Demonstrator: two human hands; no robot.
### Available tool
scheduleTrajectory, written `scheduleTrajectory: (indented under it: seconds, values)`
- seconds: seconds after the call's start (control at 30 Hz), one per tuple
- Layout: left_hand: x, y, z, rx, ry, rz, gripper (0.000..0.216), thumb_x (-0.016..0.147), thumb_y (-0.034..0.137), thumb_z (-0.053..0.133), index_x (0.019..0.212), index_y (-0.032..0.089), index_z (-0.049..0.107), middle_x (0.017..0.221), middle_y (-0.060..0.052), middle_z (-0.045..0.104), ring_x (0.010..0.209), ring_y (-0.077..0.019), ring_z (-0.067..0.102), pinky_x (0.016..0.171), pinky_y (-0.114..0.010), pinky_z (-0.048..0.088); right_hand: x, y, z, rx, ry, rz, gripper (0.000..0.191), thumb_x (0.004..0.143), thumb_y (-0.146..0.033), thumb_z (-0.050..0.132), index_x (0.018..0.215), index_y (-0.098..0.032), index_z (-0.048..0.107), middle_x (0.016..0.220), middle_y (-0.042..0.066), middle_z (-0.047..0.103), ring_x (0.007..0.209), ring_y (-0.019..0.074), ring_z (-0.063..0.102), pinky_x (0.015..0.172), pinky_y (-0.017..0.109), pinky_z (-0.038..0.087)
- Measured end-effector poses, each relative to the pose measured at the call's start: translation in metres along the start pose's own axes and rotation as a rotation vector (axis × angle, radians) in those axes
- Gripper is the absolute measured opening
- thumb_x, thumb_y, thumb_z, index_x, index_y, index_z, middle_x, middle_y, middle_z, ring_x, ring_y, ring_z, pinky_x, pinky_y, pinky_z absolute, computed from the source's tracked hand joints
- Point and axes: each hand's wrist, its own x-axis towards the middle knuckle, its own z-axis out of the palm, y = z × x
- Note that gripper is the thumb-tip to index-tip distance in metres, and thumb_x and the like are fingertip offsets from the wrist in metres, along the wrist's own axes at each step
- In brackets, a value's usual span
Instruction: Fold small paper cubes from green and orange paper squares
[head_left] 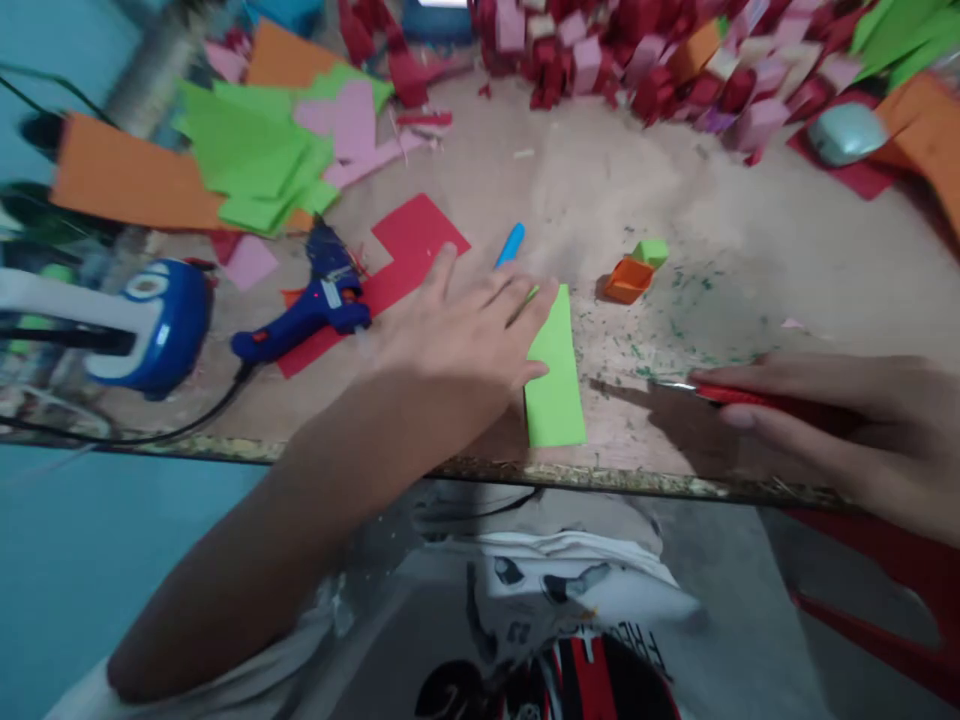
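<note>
Two bare hands are at work along the near edge of a cluttered bench [540, 170]. Just below the centre of the frame, the left hand [469, 325] lies palm down with its grip spread wide, fingers apart, thumb and nearest finger over the left side of a bright green paper strip [556, 385]. That strip sits upright in the frame, its lower end close to the bench's edge. A blue stick [511, 243] pokes out above the fingers; its lower end is hidden, so I can't tell whether they touch it. A red paper piece [420, 235] runs partly under the hand, slanting to the lower left, near a blue glue gun [300, 318].

At the lower right, the right hand [855, 420] has its grip closed narrow around a red-handled tool [712, 394], metal tip pointing left, apart from the strip. Above that tip, an orange folded piece [628, 280] touches a small green piece [651, 252], with dark green specks scattered about. Loose green sheets [247, 140] fill the upper left, and red and pink paper pieces [585, 65] crowd the top right.
</note>
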Motion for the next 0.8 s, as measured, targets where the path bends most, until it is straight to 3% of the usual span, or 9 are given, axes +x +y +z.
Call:
scheduleTrajectory:
  seconds: [0.1, 0.2, 0.3, 0.4, 0.47, 0.53, 0.6, 0.67, 0.8]
  values:
    - [0.008, 0.0, -0.003, 0.02, -0.048, 0.015, 0.06, 0.11, 0.029, 0.057, 0.166, 0.012, 0.043, 0.159, -0.02, 0.06, 0.152, -0.0357, 0.053, 0.133, -0.064, 0.023, -0.011, -0.011, 0.0, 0.067, -0.002, -0.073, 0.032, 0.107, -0.044, 0.063, 0.117, -0.026, 0.087, 0.097, 0.007, 0.086, 0.07, 0.0227, 0.076, 0.062, 0.03, 0.059]
    - [0.013, -0.001, -0.011, -0.029, -0.03, 0.068, 0.058, 0.109, 0.026, 0.056, 0.165, 0.014, 0.044, 0.152, -0.018, 0.065, 0.147, -0.0322, 0.057, 0.129, -0.054, 0.035, -0.019, -0.014, -0.002, 0.096, 0.073, -0.061, 0.029, 0.106, -0.042, 0.065, 0.115, -0.028, 0.088, 0.098, 0.005, 0.087, 0.071, 0.0229, 0.077, 0.062, 0.031, 0.059]
    - [0.016, -0.002, -0.021, -0.104, 0.003, 0.057, 0.04, 0.108, 0.022, 0.054, 0.146, 0.018, 0.063, 0.137, -0.013, 0.072, 0.129, -0.0285, 0.068, 0.11, -0.043, 0.052, -0.022, -0.013, -0.004, 0.125, 0.11, 0.011, 0.029, 0.107, -0.043, 0.064, 0.115, -0.028, 0.087, 0.103, 0.004, 0.087, 0.075, 0.0224, 0.078, 0.065, 0.03, 0.06]
    - [0.012, 0.001, -0.03, -0.098, 0.183, -0.01, 0.024, 0.104, 0.016, 0.054, 0.118, 0.018, 0.073, 0.118, -0.011, 0.075, 0.108, -0.0264, 0.072, 0.09, -0.038, 0.056, -0.023, -0.007, -0.002, 0.134, 0.123, 0.026, 0.031, 0.106, -0.046, 0.064, 0.114, -0.027, 0.087, 0.099, 0.004, 0.087, 0.069, 0.0204, 0.075, 0.065, 0.03, 0.06]
    - [0.001, 0.007, -0.03, -0.018, 0.383, -0.004, 0.021, 0.101, 0.014, 0.055, 0.113, 0.018, 0.072, 0.118, -0.013, 0.075, 0.107, -0.0272, 0.071, 0.089, -0.039, 0.055, -0.021, -0.001, 0.002, 0.147, 0.141, 0.014, 0.031, 0.105, -0.047, 0.065, 0.115, -0.028, 0.087, 0.099, 0.003, 0.087, 0.07, 0.0208, 0.076, 0.065, 0.031, 0.061]
    - [-0.012, 0.015, -0.024, 0.089, 0.48, 0.112, 0.021, 0.102, 0.015, 0.055, 0.114, 0.019, 0.072, 0.123, -0.014, 0.076, 0.11, -0.0282, 0.072, 0.091, -0.041, 0.054, -0.019, 0.005, 0.006, 0.162, 0.162, 0.019, 0.03, 0.104, -0.047, 0.066, 0.116, -0.028, 0.086, 0.098, 0.003, 0.087, 0.074, 0.022, 0.078, 0.067, 0.032, 0.062]
    - [-0.025, 0.022, -0.012, 0.147, 0.434, 0.216, 0.018, 0.104, 0.019, 0.058, 0.114, 0.018, 0.073, 0.123, -0.014, 0.077, 0.109, -0.0283, 0.073, 0.089, -0.042, 0.055, -0.016, 0.007, 0.009, 0.178, 0.164, 0.051, 0.031, 0.104, -0.048, 0.067, 0.117, -0.028, 0.086, 0.099, 0.003, 0.087, 0.078, 0.0236, 0.079, 0.07, 0.033, 0.063]
    - [-0.033, 0.024, -0.001, 0.076, 0.297, 0.216, 0.018, 0.104, 0.027, 0.064, 0.115, 0.016, 0.073, 0.122, -0.014, 0.078, 0.109, -0.0281, 0.074, 0.091, -0.043, 0.057, -0.014, 0.003, 0.01, 0.202, 0.146, 0.078, 0.032, 0.104, -0.048, 0.067, 0.117, -0.027, 0.087, 0.103, 0.006, 0.087, 0.083, 0.0252, 0.08, 0.072, 0.034, 0.063]
    - [-0.039, 0.018, 0.004, -0.198, 0.094, 0.208, 0.053, 0.099, 0.057, 0.072, 0.133, 0.016, 0.07, 0.14, -0.015, 0.073, 0.13, -0.0305, 0.068, 0.11, -0.049, 0.055, -0.013, -0.011, 0.01, 0.231, 0.118, 0.078, 0.036, 0.105, -0.048, 0.066, 0.119, -0.022, 0.087, 0.11, 0.009, 0.086, 0.091, 0.0262, 0.08, 0.079, 0.034, 0.063]
